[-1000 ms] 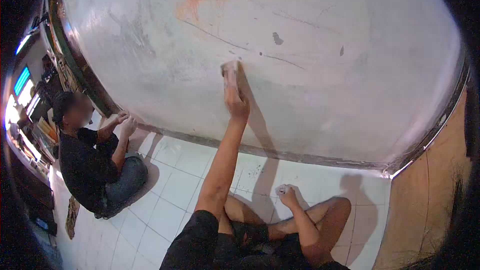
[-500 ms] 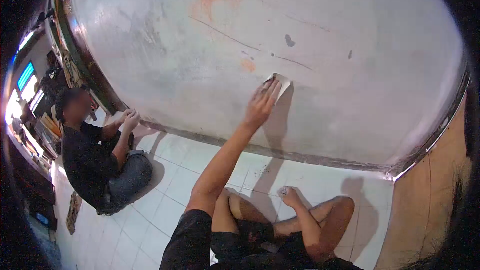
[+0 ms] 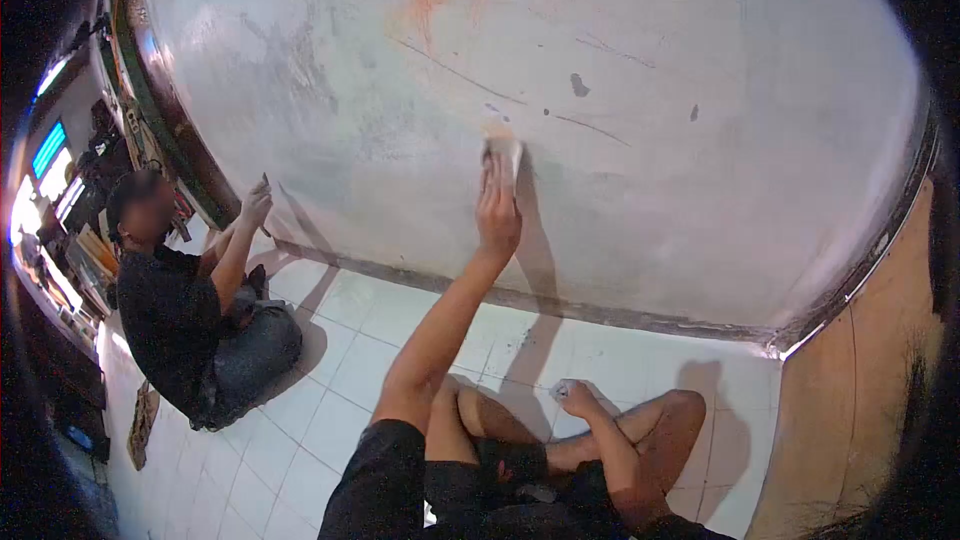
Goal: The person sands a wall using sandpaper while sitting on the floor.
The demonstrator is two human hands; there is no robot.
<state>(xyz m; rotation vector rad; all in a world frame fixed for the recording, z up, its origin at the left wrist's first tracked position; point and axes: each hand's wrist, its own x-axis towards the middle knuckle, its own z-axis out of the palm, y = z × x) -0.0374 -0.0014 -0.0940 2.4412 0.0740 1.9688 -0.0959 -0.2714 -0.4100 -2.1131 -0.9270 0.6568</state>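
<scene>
My left hand [image 3: 499, 205] reaches up and presses a pale piece of sandpaper [image 3: 516, 156] flat against the wall [image 3: 660, 210], with the fingers lying over it. An orange smudge [image 3: 496, 127] shows just above the fingertips. Low by my crossed legs, my right hand [image 3: 578, 399] is closed around a small whitish piece [image 3: 562, 389]; its kind is unclear. The wall bears dark spots, pencil-like lines and an orange scribble [image 3: 430, 0].
A co-worker [image 3: 185, 310] in dark clothes sits on the left, one hand raised beside the wall. White floor tiles [image 3: 345, 380] run along the wall's base, with dark specks near the middle. A brown wooden panel [image 3: 850, 410] stands on the right.
My left hand has slid left along the wall with the sandpaper, now more upright. My right hand has barely shifted. The co-worker's hand has risen towards the wall.
</scene>
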